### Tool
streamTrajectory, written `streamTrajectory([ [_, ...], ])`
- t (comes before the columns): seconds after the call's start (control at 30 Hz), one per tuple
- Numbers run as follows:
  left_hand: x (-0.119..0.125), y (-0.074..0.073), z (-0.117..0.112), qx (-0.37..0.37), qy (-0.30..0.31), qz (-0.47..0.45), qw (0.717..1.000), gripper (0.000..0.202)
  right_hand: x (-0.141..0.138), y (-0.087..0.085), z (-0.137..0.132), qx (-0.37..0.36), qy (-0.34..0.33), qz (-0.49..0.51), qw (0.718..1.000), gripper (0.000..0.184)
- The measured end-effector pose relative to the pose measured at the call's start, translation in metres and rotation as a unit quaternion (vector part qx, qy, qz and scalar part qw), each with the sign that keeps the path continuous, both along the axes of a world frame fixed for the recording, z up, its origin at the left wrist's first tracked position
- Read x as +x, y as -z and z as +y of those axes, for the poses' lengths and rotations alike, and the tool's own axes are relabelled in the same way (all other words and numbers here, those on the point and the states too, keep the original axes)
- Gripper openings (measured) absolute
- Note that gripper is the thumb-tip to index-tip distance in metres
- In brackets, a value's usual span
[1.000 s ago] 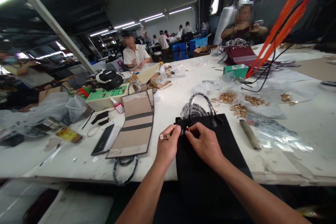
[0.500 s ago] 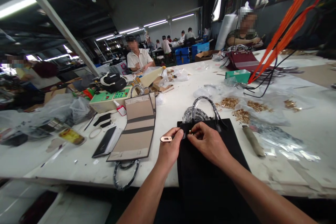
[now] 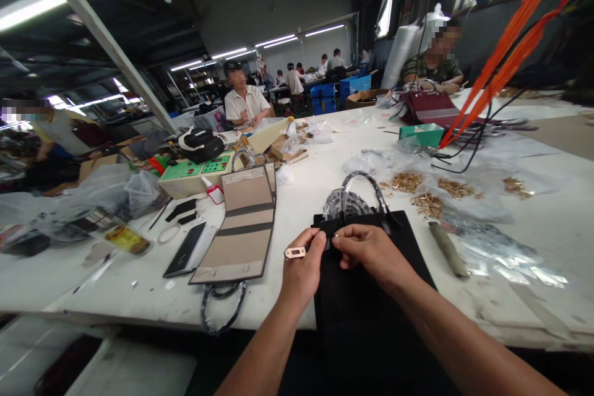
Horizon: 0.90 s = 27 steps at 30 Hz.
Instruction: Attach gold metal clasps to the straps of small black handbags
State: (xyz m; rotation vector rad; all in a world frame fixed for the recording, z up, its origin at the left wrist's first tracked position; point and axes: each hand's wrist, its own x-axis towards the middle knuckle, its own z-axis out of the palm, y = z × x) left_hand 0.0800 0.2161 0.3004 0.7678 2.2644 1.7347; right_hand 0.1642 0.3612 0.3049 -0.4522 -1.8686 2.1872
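Observation:
A black handbag (image 3: 366, 322) lies on the near table edge, its handle (image 3: 364, 176) in clear wrap and pointing away from me. My left hand (image 3: 301, 269) is closed near the bag's top, thumb and fingers pinching a dark strap. From that hand a gold-coloured metal plate (image 3: 295, 252) with a slot sticks out to the left. Close beside it, my right hand (image 3: 371, 253) is closed, its thumb and index finger pinching at the strap. A tiny shiny bit shows at those fingertips, too small to name.
Left of the bag lies an opened brown-lined bag panel (image 3: 239, 250), with a black booklet (image 3: 185, 249) and a red glue bottle (image 3: 213, 192). Gold hardware piles (image 3: 407, 182) and a rolled cloth (image 3: 448, 249) are at right. Orange straps (image 3: 505, 49) hang there. Co-workers sit across the table.
My right hand has turned slightly, and its fingers are bent closer to the strap. The small gold piece seen at its fingertips is now mostly hidden. My left hand has barely moved.

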Motion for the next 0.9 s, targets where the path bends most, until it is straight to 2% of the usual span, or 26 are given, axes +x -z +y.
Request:
streamTrajectory([
  [0.07, 0.001, -0.001, 0.000, 0.002, 0.000, -0.001, 1.000, 0.035, 0.001, 0.000, -0.002, -0.032, 0.007, 0.001, 0.999, 0.040],
  [0.2, 0.002, -0.002, 0.000, 0.002, 0.004, -0.002, 1.000, 0.035, 0.001, -0.001, -0.007, -0.051, 0.032, 0.006, 0.998, 0.045],
  [0.4, 0.003, -0.004, 0.001, 0.006, 0.008, -0.009, 1.000, 0.034, -0.002, 0.007, -0.015, -0.123, 0.076, 0.035, 0.989, 0.041],
  [0.53, 0.003, -0.004, 0.001, 0.007, 0.013, -0.008, 1.000, 0.035, -0.002, 0.012, -0.021, -0.138, 0.116, 0.062, 0.982, 0.040],
  [0.6, 0.002, -0.003, 0.002, 0.014, 0.009, -0.012, 1.000, 0.036, -0.001, 0.014, -0.023, -0.103, 0.131, 0.056, 0.984, 0.043],
  [0.67, 0.002, -0.002, 0.002, 0.022, 0.003, -0.019, 1.000, 0.037, 0.001, 0.017, -0.024, -0.021, 0.159, 0.048, 0.986, 0.044],
  [0.77, 0.002, -0.001, 0.003, 0.035, -0.005, -0.023, 0.999, 0.038, 0.005, 0.022, -0.024, 0.112, 0.209, 0.061, 0.969, 0.039],
  [0.9, 0.004, -0.003, 0.004, 0.041, -0.015, -0.021, 0.999, 0.038, 0.009, 0.027, -0.020, 0.188, 0.219, 0.089, 0.953, 0.033],
])
